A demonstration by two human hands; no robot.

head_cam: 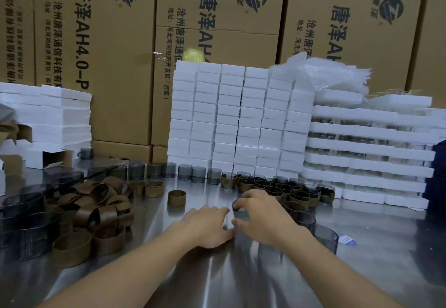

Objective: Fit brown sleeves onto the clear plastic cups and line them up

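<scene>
My right hand [261,216] curls round a clear grey plastic cup [239,210] standing on the metal table. Beside it my left hand [209,225] lies with fingers stretched toward the cup's side, thumb near its base. A lone brown sleeve [177,197] stands just left of both hands. Loose brown sleeves [96,208] lie heaped at the left. Sleeved cups [284,189] are grouped behind my right hand. A row of bare cups [169,171] runs along the back.
Two bare cups [313,230] stand to the right of my right hand. Dark stacked cups [24,223] fill the far left. White boxes [239,119] and white foam trays [366,148] are stacked behind, with large cardboard cartons [101,42] at the wall.
</scene>
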